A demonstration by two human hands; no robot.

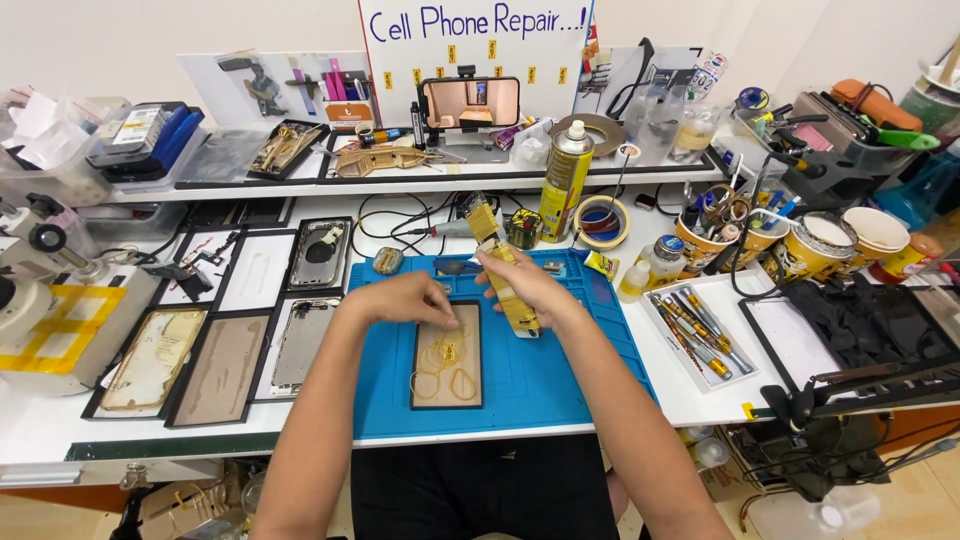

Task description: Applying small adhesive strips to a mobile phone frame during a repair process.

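- The phone back panel (447, 357) lies flat near the front edge of the counter (700, 400), in the middle of the blue work mat (560, 390). The mat probably keeps it from sliding and shields its face.
- The left hand (405, 299) rests on the panel's upper edge, fingers curled down and pressing. It holds nothing; it seems to pin the panel steady.
- The right hand (525, 285) is closed around a yellow-and-black strip-like tool (505, 270), held slanted, its lower end just beside the panel's upper right corner. What the tool is exactly I cannot tell.
- Yellowish rings and loops show on the panel's surface, possibly adhesive or cable traces.
- Other phone frames and panels (300, 345) sit in black trays toward the left edge, laid out singly, likely so parts stay sorted.
- A tray of screwdrivers (695, 335) lies right of the mat, within reach of the right hand.
- A spray can (565, 180) and tape rolls (601, 221) stand behind the mat, toward the back edge.
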